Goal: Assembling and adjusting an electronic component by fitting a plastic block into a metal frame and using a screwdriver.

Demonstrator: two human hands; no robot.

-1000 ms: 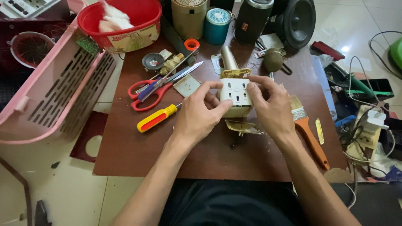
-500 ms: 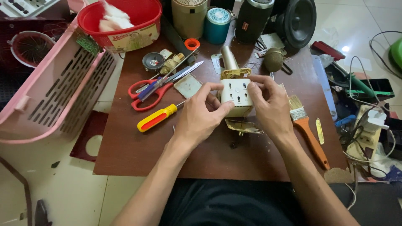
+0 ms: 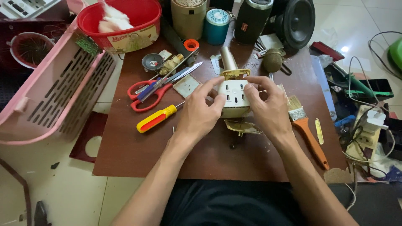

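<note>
The left hand (image 3: 200,113) and right hand (image 3: 268,109) cover the sides and lower end of the cream device (image 3: 234,97) — its shape below stays hidden. The pink basket (image 3: 50,96) runs off the left edge — the tiny parts beneath the device are unreadable.

A: Room near the left hand (image 3: 200,114) fingers?
B: Screwdriver (image 3: 157,119) & scissors (image 3: 153,90) crowding left; bare table (image 3: 138,155) lying open below.
A: Right hand (image 3: 268,109)?
B: Paintbrush (image 3: 305,125) blocking right.

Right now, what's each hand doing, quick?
Left hand: closed on the left side of the cream button panel piece.
Right hand: closed on its right side, fingertips on top.
</note>
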